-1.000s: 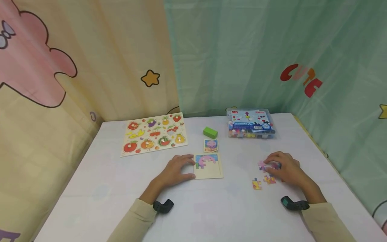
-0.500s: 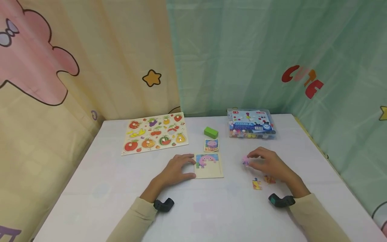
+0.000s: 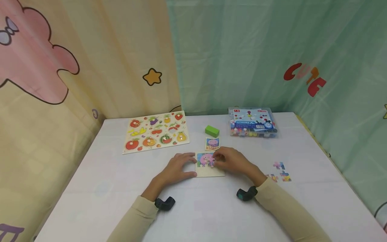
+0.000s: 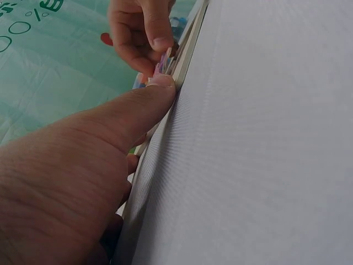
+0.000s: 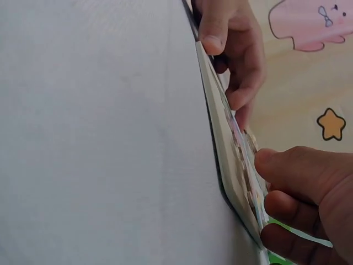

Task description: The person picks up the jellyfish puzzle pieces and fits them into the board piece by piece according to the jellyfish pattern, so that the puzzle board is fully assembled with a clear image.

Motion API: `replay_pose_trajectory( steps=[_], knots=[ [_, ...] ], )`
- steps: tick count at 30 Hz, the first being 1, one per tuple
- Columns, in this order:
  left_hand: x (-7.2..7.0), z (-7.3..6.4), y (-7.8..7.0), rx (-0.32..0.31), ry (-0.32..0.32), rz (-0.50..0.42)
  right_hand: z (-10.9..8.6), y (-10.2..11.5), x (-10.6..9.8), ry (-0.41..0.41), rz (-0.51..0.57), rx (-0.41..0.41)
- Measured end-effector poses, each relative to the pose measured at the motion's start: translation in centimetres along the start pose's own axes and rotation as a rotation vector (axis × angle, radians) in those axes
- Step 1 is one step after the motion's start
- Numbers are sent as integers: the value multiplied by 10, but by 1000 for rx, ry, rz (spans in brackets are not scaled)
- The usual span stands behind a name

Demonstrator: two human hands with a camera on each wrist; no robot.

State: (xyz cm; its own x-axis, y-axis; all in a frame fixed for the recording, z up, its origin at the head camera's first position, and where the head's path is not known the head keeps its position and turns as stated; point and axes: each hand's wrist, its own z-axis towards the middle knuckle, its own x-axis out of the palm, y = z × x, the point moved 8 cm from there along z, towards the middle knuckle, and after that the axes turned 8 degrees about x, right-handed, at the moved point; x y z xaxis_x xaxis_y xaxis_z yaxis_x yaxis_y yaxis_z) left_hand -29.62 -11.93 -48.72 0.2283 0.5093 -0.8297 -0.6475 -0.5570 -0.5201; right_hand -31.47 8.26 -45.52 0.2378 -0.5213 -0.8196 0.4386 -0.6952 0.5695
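A small wooden jigsaw board lies mid-table, its upper part filled with pink and blue pieces. My left hand holds the board by its left edge, with thumb and fingertips on the rim. Over the board's upper right part, my right hand pinches a pink jigsaw piece. In the left wrist view the piece stands tilted between the right thumb and fingers, just above the board. The right fingers partly hide the board's right side.
Several loose jigsaw pieces lie to the right, some partly behind the right forearm. Behind the board are a picture card and a green block. A fruit puzzle lies back left; a clear plastic box stands back right.
My right hand has picked a pink piece from the loose ones and carried it left to the board. My left hand has stayed at the board's left edge.
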Motion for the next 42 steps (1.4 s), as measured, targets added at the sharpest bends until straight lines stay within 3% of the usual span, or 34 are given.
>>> replay_pose_trajectory(
  steps=[6,18,34,42],
  knots=[
    [0,0,-2,6,7,-16,5,-2,8,-4,-32,73],
    [1,0,3,-20,23,0,5,1,11,-68,-66,33],
    [-2,0,-2,0,-6,5,2,3,14,-68,-132,51],
    [-2,0,-3,-7,3,0,-1,6,14,-78,-91,-27]
  ],
)
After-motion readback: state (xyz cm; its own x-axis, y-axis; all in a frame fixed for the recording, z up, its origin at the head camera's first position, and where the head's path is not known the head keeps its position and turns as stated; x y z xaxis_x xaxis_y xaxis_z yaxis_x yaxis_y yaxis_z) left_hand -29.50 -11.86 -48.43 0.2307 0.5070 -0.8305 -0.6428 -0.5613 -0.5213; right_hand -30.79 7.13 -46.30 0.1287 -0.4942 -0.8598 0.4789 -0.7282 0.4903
